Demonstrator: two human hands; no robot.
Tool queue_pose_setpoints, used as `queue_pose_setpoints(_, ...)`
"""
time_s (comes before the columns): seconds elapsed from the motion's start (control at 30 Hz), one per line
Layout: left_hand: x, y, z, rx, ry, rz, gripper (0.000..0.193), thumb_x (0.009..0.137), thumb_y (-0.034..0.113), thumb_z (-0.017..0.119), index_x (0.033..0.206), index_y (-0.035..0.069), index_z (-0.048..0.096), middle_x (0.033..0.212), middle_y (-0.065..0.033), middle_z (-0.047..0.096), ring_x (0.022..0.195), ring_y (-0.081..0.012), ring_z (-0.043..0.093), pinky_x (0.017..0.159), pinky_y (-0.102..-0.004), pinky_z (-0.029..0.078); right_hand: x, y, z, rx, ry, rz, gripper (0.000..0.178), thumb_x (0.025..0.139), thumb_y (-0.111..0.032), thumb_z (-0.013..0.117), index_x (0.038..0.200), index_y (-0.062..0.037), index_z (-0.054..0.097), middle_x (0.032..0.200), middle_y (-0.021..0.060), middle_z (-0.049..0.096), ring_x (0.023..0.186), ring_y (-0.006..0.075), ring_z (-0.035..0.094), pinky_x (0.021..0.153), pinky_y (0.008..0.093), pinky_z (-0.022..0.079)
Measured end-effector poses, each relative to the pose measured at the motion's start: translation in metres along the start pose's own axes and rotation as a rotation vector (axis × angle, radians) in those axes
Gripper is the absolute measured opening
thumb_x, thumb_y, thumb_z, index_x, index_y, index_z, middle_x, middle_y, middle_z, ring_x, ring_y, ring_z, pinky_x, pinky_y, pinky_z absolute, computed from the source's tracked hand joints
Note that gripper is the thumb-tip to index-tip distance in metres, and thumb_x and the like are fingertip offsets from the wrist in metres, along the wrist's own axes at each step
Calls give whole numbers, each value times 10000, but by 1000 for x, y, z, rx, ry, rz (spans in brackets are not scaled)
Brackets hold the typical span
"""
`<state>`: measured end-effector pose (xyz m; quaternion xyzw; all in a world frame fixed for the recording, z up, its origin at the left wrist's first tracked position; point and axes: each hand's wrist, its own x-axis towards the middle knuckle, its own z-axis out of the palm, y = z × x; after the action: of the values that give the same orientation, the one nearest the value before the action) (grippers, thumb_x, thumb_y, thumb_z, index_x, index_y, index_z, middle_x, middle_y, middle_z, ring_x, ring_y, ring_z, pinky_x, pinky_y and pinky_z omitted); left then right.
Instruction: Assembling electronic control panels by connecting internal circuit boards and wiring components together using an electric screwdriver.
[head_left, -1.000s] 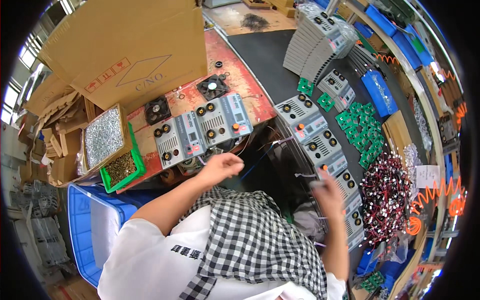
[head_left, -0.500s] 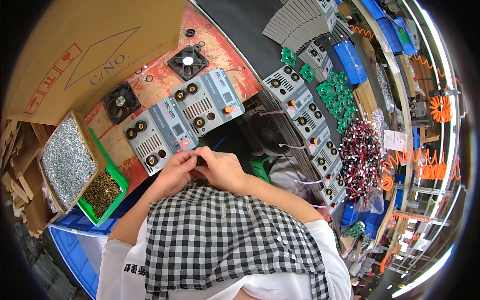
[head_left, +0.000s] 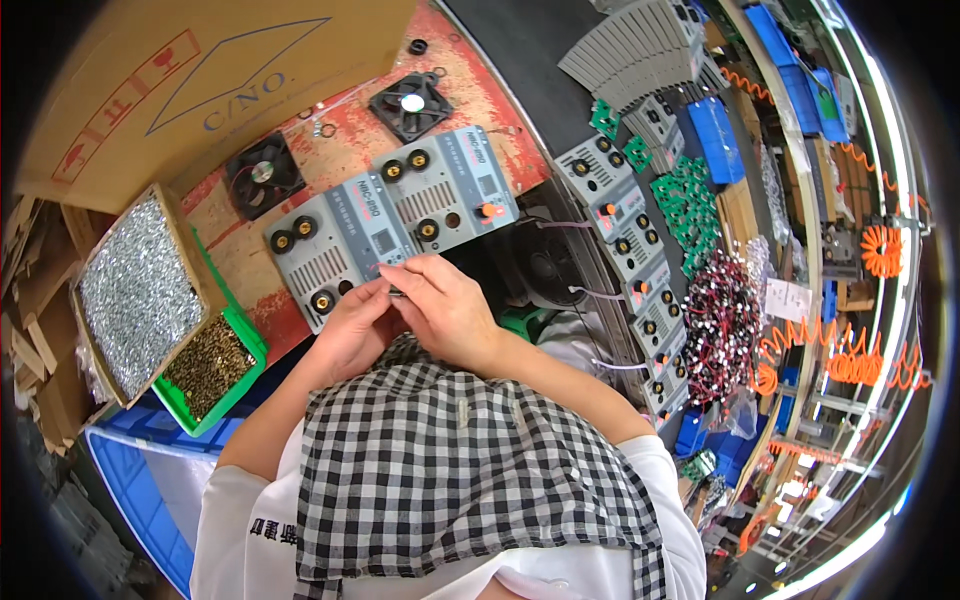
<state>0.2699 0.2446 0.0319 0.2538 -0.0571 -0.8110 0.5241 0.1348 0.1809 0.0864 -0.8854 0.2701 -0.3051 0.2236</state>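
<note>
My left hand (head_left: 356, 325) and my right hand (head_left: 448, 308) meet in front of my apron, fingertips pinched together. Between them is a small dark piece (head_left: 398, 292), mostly hidden by the fingers; its kind I cannot make out. Just beyond the hands lies a grey machine front panel (head_left: 318, 266) with black round sockets and slotted vents; my fingers cover its near right corner. Beside it, to the right, is a similar panel (head_left: 436, 196) with an orange knob (head_left: 488, 210).
Two black fans (head_left: 265, 175) (head_left: 411, 106) lie on the worn red table (head_left: 490, 110) beside a large carton (head_left: 250, 60). At left are a box of silvery screws (head_left: 140, 295) and a green bin (head_left: 262, 350) of brassy parts. More panels (head_left: 625, 240), green circuit boards (head_left: 685, 215) and wired connectors (head_left: 720, 325) line the right.
The table, panels and bins have shifted in the picture as my head moved. My hands stay pinched together and now overlap the left panel's near corner more.
</note>
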Motion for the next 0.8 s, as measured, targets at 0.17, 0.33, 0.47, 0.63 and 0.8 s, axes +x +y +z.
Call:
queue_pose_setpoints(0.17, -13, 17, -8, 344, 128, 87, 285, 837, 233, 556, 1034, 28, 543, 1080, -91, 517, 964, -207, 530, 809, -353, 437, 1, 5, 6, 271, -86, 347, 247, 745, -34, 585, 990, -45, 556, 804, 118, 546, 682, 254, 567, 578, 305, 460)
queue_pose_setpoints(0.33, -33, 28, -26, 1874, 493, 651, 693, 521, 173, 777, 1140, 74, 482, 1238, -141, 396, 1147, -338, 385, 922, -462, 341, -16, 21, 27, 190, -290, 455, 147, 723, -70, 613, 838, -34, 530, 762, 104, 553, 665, 243, 576, 587, 340, 464)
queue_pose_setpoints(0.47, -30, 16, -41, 2003, 470, 555, 823, 505, 104, 772, 1236, 80, 396, 1341, -161, 280, 1249, -337, 260, 989, -467, 266, -11, 28, 40, 105, -277, 328, 187, 696, -55, 622, 853, -33, 523, 758, 109, 553, 682, 263, 579, 595, 358, 471)
queue_pose_setpoints(0.63, -21, 7, -53, 2044, 521, 718, 784, 477, 69, 759, 1195, 64, 443, 1308, -169, 332, 1213, -339, 321, 958, -456, 308, -1, 36, 43, -29, -270, 305, 185, 671, -56, 642, 820, -36, 535, 772, 104, 548, 653, 275, 570, 607, 359, 470)
queue_pose_setpoints(0.8, -19, 8, -54, 2045, 527, 770, 778, 447, 72, 763, 1170, 72, 473, 1287, -164, 368, 1191, -328, 356, 939, -442, 330, 1, 38, 46, -109, -313, 232, 175, 679, -100, 643, 800, -37, 534, 766, 113, 538, 656, 281, 573, 588, 364, 472)
